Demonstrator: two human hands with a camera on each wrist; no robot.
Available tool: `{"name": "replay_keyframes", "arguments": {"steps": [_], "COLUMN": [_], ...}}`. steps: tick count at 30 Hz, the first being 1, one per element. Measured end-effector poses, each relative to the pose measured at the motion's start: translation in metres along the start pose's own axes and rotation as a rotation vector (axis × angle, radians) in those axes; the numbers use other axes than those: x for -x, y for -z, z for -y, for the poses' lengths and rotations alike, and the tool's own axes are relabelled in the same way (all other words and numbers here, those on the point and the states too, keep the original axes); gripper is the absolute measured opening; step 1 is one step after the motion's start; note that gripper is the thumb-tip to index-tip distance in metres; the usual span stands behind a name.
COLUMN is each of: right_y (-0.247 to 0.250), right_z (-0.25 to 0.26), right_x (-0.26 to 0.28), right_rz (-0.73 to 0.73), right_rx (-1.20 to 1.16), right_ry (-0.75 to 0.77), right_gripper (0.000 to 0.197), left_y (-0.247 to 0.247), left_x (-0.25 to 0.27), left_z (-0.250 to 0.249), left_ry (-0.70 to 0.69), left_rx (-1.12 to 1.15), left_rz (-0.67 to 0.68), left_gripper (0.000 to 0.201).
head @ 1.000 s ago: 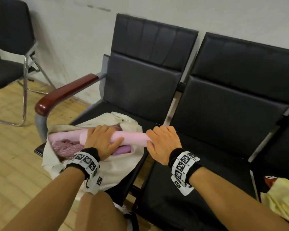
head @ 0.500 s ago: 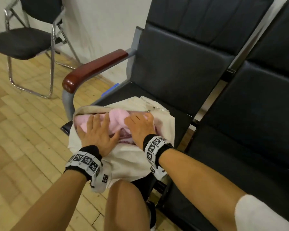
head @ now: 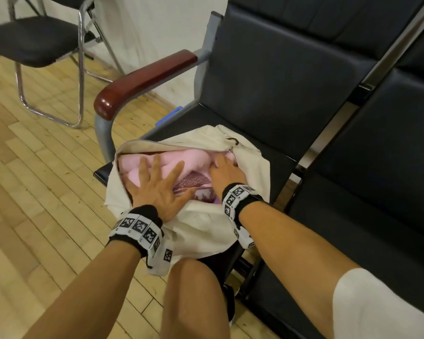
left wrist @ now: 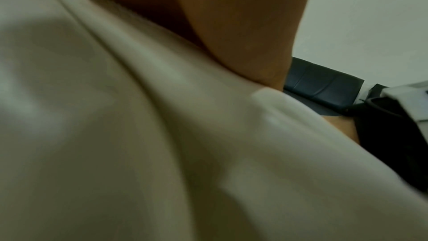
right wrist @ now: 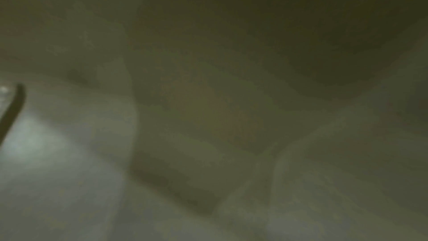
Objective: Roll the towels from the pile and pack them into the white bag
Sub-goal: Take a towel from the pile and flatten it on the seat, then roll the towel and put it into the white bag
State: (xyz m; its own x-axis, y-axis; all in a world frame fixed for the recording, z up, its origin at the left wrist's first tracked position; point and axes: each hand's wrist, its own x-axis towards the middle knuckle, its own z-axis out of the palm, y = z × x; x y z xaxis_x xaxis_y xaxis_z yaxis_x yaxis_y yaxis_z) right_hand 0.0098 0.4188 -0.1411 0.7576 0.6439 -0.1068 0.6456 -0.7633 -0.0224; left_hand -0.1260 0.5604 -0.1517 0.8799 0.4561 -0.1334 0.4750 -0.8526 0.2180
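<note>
Black chair seat (head: 262, 133) holds the white bag (head: 206, 223), with the pink towel (head: 194, 159) inside it. Left hand (head: 157, 184) presses flat on the towel with fingers spread. Right hand (head: 227, 173) pushes its straight fingers into the bag too.

Pale wall (head: 157, 33); wood-plank floor (head: 34, 179); black padded seats (head: 291, 81), red-brown armrest (head: 145, 79); folding chair (head: 34, 37) behind.

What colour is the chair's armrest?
Dark reddish-brown, glossy armrest; the head view shows it best.
</note>
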Motion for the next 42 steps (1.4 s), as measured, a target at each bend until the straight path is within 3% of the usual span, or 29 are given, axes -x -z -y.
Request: {"name": "replay_keyframes", "arguments": {"steps": [2,6,10,17,25,34,42], "right_y": [-0.006,-0.013,-0.014,0.018,0.056,0.12,0.128], "right_z": [-0.004,-0.012,-0.005,0.004,-0.03,-0.106,-0.201], "right_x": [-0.003,-0.003,0.003,0.053,0.11,0.204,0.303], "right_rz": [0.026,0.096,0.141,-0.024,-0.007,-0.122,-0.187], "right_rx": [0.051,0.058,0.049,0.016,0.063,0.054,-0.008], "right_ry": [-0.052,-0.133,-0.102,0.182,0.18,0.006,-0.238], "right_gripper": [0.038,0.066,0.085,0.069,0.082,0.08,0.081], "left_y": [-0.002,-0.004,-0.007,0.004,0.037,0.077,0.068], "left_x": [0.0,0.001,0.002,0.013,0.057,0.086,0.122], "left_z": [-0.003,-0.008,-0.007,-0.015,-0.052,-0.179,-0.307], "left_ry": [-0.007,0.007,0.032,0.048,-0.021,-0.287,-0.595], "left_rx": [-0.027,-0.062,-0.064,-0.099,-0.083,-0.045,0.004], "left_rz": [0.019,0.039,0.065,0.102,-0.028,-0.177,-0.211], "left_gripper": [0.084,0.086,0.088,0.091,0.09,0.087,0.086]}}
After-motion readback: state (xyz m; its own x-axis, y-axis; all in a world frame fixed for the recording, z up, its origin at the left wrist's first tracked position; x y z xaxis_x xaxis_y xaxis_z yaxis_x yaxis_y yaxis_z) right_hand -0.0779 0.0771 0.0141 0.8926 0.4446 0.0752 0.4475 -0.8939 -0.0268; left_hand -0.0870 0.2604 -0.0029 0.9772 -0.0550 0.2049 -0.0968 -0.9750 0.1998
